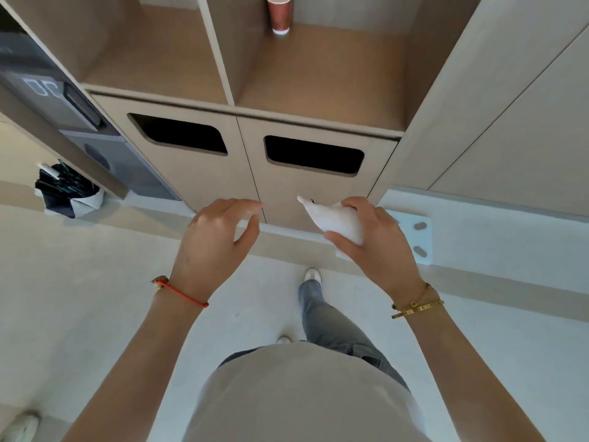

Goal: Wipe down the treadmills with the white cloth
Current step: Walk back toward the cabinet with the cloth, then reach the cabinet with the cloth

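Note:
My right hand [376, 240] grips a bunched white cloth [338, 220], whose pointed end sticks out to the upper left. My left hand [220, 237] hovers beside it, fingers loosely curled and holding nothing. Both hands are in front of a beige cabinet [223, 173] with two dark slot openings [314, 154]. No treadmill is in view.
A red paper cup [279, 14] stands on the open shelf above the right slot. A dark grey dispenser [63, 103] hangs at the left, with a small bin holding dark items [68, 193] below it. A pale floor lies under my feet; tall cupboard doors [510, 122] stand at right.

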Tool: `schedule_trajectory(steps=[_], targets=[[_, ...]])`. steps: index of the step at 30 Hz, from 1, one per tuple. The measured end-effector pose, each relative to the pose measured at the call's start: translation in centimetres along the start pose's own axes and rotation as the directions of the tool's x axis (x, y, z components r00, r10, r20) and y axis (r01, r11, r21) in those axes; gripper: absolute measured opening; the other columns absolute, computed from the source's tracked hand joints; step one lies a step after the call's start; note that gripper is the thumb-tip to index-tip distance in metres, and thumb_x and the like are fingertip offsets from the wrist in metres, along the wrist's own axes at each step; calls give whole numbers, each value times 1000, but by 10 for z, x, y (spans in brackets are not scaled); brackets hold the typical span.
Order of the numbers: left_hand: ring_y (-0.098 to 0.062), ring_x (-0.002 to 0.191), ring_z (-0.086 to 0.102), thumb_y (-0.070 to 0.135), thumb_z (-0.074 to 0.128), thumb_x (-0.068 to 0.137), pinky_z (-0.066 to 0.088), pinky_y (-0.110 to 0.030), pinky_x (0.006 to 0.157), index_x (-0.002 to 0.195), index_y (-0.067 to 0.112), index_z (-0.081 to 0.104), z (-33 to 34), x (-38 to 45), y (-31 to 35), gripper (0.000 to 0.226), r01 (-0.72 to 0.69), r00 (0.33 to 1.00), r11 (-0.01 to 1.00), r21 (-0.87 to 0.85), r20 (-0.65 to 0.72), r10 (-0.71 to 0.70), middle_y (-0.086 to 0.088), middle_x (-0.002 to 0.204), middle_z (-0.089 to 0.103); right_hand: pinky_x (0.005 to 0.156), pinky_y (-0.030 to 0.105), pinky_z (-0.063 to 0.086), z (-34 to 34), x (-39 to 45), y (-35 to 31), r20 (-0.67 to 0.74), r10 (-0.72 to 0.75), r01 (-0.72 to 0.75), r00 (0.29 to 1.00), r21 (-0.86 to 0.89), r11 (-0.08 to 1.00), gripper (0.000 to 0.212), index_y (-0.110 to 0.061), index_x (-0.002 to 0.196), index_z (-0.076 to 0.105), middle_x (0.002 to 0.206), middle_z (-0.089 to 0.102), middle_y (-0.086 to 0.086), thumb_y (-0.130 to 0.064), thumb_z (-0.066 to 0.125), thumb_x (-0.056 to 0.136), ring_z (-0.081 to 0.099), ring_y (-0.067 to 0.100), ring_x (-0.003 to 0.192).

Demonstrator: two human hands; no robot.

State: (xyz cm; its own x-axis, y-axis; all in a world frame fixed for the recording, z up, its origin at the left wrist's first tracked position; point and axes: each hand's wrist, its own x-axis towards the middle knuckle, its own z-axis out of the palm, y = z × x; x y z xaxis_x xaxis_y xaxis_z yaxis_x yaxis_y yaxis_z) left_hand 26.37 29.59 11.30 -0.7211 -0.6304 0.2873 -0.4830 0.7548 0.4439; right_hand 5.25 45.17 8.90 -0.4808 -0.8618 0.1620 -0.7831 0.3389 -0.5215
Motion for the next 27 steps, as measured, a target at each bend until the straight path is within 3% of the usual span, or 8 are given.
schedule_trajectory(steps=[6,11,17,22,27], targets=[[-23,92,69,20,53,93,58,-40,78,109,12,72,29,108,-35,25,-43,999,999,-19,-2,43,-1,101,74,74,28,39,8,106,24,-48,25,-24,999,24,999,50,-13,123,54,106,65,3,-39,72,84,58,23,92],[-23,94,69,25,48,93,58,-41,80,110,13,72,71,204,-59,32,-13,1000,998,-53,-10,13,-3,102,74,78,32,44,10,202,51,-80,16,-13,997,40,999,53,-12,124,54,108,66,5,-41,73,84,60,25,94],[-23,95,69,19,54,93,58,-37,78,114,15,71,106,287,-75,27,38,999,999,-36,-29,-39,-2,110,71,79,25,32,21,298,85,-87,-27,25,996,-23,999,49,-13,123,56,111,64,3,-42,70,86,58,23,100],[-28,85,68,17,56,94,59,-41,69,116,16,70,127,331,-94,26,48,998,999,-1,27,-48,-5,110,69,83,36,44,46,350,118,-82,-47,38,995,-105,994,47,-14,121,56,111,64,4,-44,66,87,60,28,100],[-27,86,67,14,62,92,53,-32,63,112,14,71,151,360,-111,22,11,999,998,57,31,-13,-7,105,69,84,37,46,70,379,142,-125,-58,27,990,-234,972,49,-13,120,58,109,65,7,-48,59,85,60,28,98]])
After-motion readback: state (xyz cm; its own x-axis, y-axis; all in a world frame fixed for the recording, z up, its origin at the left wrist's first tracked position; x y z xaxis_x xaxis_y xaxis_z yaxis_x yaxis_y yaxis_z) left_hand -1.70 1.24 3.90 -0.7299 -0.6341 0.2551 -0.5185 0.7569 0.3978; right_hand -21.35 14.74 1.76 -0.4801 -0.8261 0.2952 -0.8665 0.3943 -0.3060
